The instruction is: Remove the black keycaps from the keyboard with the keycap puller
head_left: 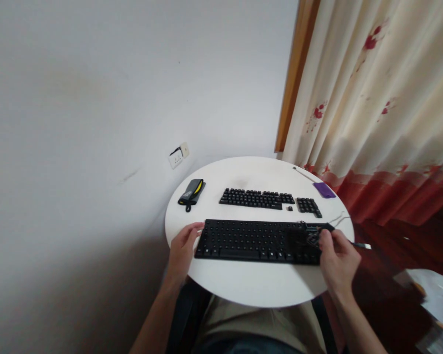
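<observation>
A black keyboard base [243, 240] without its keycaps lies across the front of the round white table [239, 287]. My left hand [184, 244] grips its left end, fingertips at the upper left corner. Over the right end, my right hand [337, 258] is closed, with thumb and forefinger pinching a dark bundle of thin loops [312, 236]; blur hides its exact kind. A plug [362, 245] sticks out past the table edge beyond that hand. Behind the base, black keycaps [254, 198] sit in keyboard order, with a number-pad block [308, 206] and one loose keycap [290, 209].
A grey pouch [192, 192] with yellow trim is at the table's left. A purple cloth [324, 190] lies at the right edge, near a thin cable [304, 174]. The wall has a socket [176, 158]; a curtain [354, 113] hangs at right. White bags [437, 295] are lower right.
</observation>
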{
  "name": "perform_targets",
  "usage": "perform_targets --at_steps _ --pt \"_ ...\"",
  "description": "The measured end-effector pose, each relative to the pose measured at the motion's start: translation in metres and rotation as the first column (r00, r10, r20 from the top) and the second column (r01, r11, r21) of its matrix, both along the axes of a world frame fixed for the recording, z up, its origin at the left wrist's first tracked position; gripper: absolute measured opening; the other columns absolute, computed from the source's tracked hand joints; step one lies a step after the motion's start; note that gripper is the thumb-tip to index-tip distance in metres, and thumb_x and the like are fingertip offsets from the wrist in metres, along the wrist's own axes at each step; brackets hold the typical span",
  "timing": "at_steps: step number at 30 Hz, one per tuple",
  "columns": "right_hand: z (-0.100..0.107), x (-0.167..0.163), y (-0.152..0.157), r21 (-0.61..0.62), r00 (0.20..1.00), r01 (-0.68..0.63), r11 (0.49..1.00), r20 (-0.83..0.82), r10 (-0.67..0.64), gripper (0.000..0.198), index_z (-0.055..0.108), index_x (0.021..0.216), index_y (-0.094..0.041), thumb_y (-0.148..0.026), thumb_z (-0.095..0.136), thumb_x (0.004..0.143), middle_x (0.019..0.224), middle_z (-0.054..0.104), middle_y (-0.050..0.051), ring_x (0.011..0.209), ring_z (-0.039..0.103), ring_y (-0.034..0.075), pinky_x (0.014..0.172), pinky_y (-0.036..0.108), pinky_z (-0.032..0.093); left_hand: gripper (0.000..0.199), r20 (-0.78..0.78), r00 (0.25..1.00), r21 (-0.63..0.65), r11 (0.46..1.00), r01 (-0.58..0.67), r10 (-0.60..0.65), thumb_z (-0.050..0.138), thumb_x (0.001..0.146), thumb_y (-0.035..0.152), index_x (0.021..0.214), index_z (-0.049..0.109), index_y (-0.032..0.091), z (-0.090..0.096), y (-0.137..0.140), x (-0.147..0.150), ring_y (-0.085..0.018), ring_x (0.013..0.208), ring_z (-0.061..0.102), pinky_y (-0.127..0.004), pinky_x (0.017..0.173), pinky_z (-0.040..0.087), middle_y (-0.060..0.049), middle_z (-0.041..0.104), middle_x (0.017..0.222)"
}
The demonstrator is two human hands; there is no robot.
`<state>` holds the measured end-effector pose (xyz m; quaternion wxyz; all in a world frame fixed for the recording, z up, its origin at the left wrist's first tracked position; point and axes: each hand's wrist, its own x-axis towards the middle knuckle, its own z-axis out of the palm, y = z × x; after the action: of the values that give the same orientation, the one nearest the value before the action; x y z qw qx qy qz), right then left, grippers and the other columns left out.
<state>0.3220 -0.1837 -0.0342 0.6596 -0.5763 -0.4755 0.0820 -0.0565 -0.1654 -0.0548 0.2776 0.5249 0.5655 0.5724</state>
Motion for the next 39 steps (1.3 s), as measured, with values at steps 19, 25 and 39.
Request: perform_targets --at_steps 19,25,39 --pt "0.018 -0.196 0.073 -0.178 0.566 -0.821 0.542 -0.13 0.814 0.013 0.049 0.077 -0.022 -0.029 0.056 0.086 0.059 0.055 -0.005 0.053 0.06 0.016 0.053 0.025 0.045 0.016 -0.614 0.716 -0.118 0.935 0.333 -0.332 0.065 0.085 0.019 0.097 0.075 0.022 0.016 -0.026 -0.026 -0.019 0.094 0.065 -0.031 0.09 0.05 -0.004 0.069 0.099" --pt "-0.014 -0.197 0.074 -0.204 0.547 -0.836 0.509 -0.236 0.803 0.016 0.049 0.074 -0.021 -0.03 0.057 0.085 0.063 0.059 -0.003 0.052 0.057 0.014 0.054 0.026 0.045 0.017 -0.6 0.76 -0.04 0.959 0.282 -0.249 0.064 0.086 0.021 0.098 0.076 0.023 -0.002 -0.028 -0.026 -0.019 0.098 0.064 -0.031 0.09 0.051 -0.005 0.07 0.104" --pt "-0.011 -0.194 0.075 -0.158 0.536 -0.844 0.513 -0.249 0.806 0.017 0.05 0.073 -0.021 -0.03 0.058 0.085 0.063 0.059 -0.003 0.053 0.058 0.013 0.054 0.025 0.045 0.015 -0.544 0.818 0.017 0.972 0.235 -0.189 0.067 0.083 0.024 0.095 0.077 0.024 -0.002 -0.03 -0.022 -0.019 0.091 0.066 -0.031 0.086 0.054 -0.004 0.07 0.097"
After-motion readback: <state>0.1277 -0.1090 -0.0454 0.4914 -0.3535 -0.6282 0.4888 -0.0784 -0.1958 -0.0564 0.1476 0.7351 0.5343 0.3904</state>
